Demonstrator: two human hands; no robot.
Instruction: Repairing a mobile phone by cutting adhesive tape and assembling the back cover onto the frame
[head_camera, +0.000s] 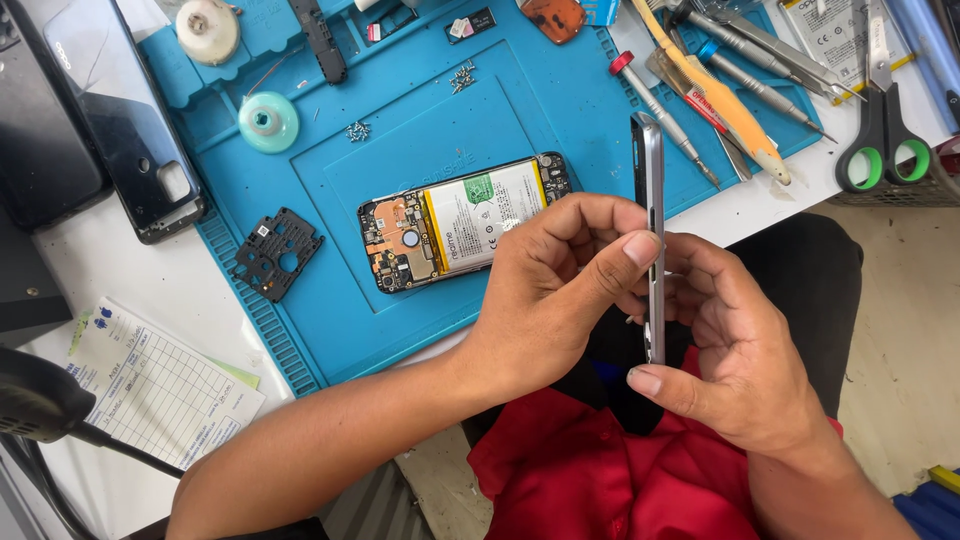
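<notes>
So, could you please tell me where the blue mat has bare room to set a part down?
The blue mat is bare along its near edge, between the black perforated cover and the opened phone, and in the strip above the phone below the loose screws. The far right, with screwdrivers and scissors, is crowded.

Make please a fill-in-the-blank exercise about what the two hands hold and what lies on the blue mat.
1. Both hands, the left hand and the right hand, hold a thin phone frame turned on its ____.
2. The opened phone with its battery showing lies on the ____ mat.
3. The scissors have ____ handles.
4. In front of the person's lap is ____ cloth.

Missing words: edge; blue; green; red
</notes>
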